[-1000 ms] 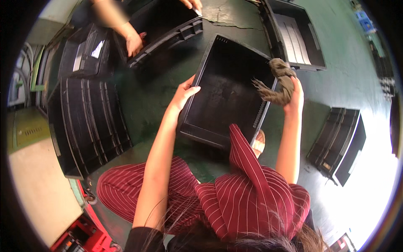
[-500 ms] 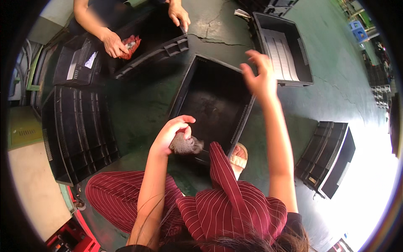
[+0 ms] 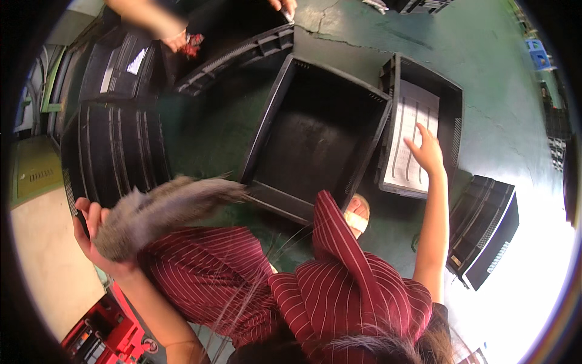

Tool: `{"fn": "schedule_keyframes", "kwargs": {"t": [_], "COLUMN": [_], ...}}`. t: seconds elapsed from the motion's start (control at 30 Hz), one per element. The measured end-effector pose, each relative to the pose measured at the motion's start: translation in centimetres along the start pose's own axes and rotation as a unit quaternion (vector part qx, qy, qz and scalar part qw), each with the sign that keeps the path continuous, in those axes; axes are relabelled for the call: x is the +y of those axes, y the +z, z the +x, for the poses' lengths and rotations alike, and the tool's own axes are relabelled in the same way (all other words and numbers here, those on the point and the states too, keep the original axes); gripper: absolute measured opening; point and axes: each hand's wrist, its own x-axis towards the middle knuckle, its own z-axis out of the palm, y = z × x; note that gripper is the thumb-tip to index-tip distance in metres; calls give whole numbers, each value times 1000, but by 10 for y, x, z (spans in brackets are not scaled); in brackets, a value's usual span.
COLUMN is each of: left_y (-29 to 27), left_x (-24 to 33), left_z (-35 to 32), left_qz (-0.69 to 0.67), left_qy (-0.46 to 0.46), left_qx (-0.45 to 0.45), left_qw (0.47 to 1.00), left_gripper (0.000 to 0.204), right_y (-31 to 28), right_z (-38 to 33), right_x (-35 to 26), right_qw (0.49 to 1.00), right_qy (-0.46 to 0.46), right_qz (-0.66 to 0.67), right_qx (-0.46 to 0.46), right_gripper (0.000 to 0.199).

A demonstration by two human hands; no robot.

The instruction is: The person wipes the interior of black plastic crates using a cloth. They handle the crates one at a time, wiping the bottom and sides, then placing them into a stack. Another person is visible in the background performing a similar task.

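A grey rag, blurred by motion, trails from my left hand, which is closed on it out to the left, above my knee. My right hand has its fingers apart and holds nothing. It is over a black crate with a pale printed sheet on its bottom; contact cannot be made out. Between my hands, a larger open black crate sits on the floor in front of me, its inside dark and scuffed.
At the upper left, another person's hand holds a red rag by a tilted black crate. More black crates stand at the left and right. My sandalled foot is beside the middle crate.
My left hand has swung left out of the middle crate with the grey rag. My right hand has moved right and nearer. The sheet-lined crate now sits nearer, close against the middle crate.
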Motion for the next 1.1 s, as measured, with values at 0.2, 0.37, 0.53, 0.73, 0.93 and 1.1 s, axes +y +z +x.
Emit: {"fn": "schedule_keyframes", "kwargs": {"t": [0.2, 0.37, 0.53, 0.73, 0.93, 1.1], "left_y": [-42, -35, -31, -30, -38, -37], "left_x": [3, 0, 1, 0, 5, 12], "left_z": [3, 6, -3, -2, -9, -17], "left_qz": [-11, -13, -94, -129, -130, -129], "left_qy": [38, 40, -6, -37, 25, 27], "left_qx": [89, 119, 47, -10, 55, 50], "left_qw": [995, 992, 994, 991, 990, 990], "left_gripper": [16, 10, 8, 12, 10, 10], "right_y": [44, 3, -71, -91, -142, -106], "right_z": [-45, -56, -74, -110, -84, -58], "right_x": [-21, -29, -68, -113, -232, -272], "right_qw": [971, 929, 921, 981, 964, 969], "right_qy": [4, 101, 7, -148, -155, -211], "right_qz": [-173, 54, 118, -94, -42, 119], "right_qx": [-165, -352, -372, -79, 214, 45], "right_gripper": [78, 42, 44, 15, 24, 20]}}
